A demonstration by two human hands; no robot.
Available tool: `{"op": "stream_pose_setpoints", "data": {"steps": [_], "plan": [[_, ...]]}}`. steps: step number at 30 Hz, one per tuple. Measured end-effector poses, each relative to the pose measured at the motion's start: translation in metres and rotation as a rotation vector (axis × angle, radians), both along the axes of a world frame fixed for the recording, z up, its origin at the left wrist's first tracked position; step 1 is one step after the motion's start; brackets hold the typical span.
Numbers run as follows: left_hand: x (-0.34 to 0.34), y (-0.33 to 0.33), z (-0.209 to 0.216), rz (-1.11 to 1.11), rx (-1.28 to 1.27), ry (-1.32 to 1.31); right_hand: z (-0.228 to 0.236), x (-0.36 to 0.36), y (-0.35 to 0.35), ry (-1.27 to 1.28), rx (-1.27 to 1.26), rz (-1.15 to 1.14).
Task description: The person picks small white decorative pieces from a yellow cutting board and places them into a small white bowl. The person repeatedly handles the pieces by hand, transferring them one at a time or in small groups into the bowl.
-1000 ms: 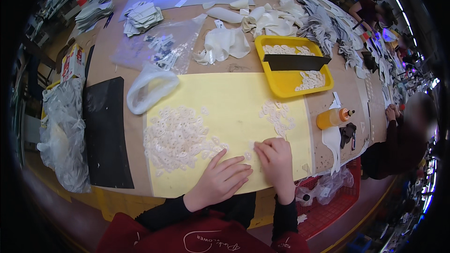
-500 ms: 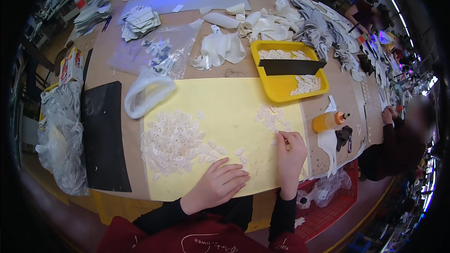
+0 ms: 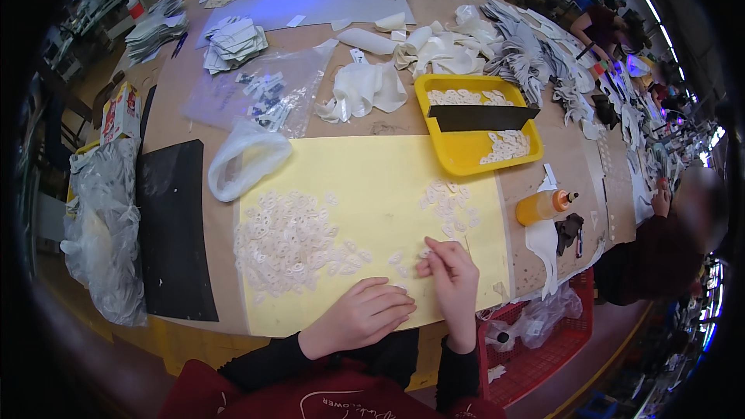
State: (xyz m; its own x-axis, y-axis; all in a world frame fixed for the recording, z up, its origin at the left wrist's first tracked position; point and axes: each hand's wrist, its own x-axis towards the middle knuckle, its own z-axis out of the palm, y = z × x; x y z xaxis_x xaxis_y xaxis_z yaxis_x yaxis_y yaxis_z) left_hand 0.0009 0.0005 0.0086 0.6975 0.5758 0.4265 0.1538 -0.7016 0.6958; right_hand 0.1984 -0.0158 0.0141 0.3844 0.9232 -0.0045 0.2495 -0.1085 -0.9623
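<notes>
Yellow tray [image 3: 463,163] of seemingly perforated pieces [image 3: 506,145].

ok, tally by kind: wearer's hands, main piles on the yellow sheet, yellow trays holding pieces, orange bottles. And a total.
Hands: 2 (left hand, right hand)
Main piles on the yellow sheet: 2 (large pile, smaller pile)
Yellow tray: 1
Orange bottle: 1
Total: 6
Single pieces overlap too much to count.
</notes>
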Motion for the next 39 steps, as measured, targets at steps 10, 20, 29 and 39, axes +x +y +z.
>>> {"op": "stream_pose_setpoints", "data": {"steps": [10,20,29,39], "plan": [[-0.004,-0.002,-0.004,-0.026,0.029,0.057,0.019,0.010,-0.004,-0.428,0.010,-0.050],[0.004,-0.007,-0.003,0.260,0.122,0.437,0.011,0.017,-0.008,-0.699,0.012,-0.114],[0.008,-0.002,0.000,0.171,0.062,0.488,0.000,0.026,-0.004,-0.834,-0.008,-0.091],[0.001,-0.003,-0.004,0.212,-0.083,0.285,0.017,0.028,-0.021,-0.763,-0.050,-0.049]]}}
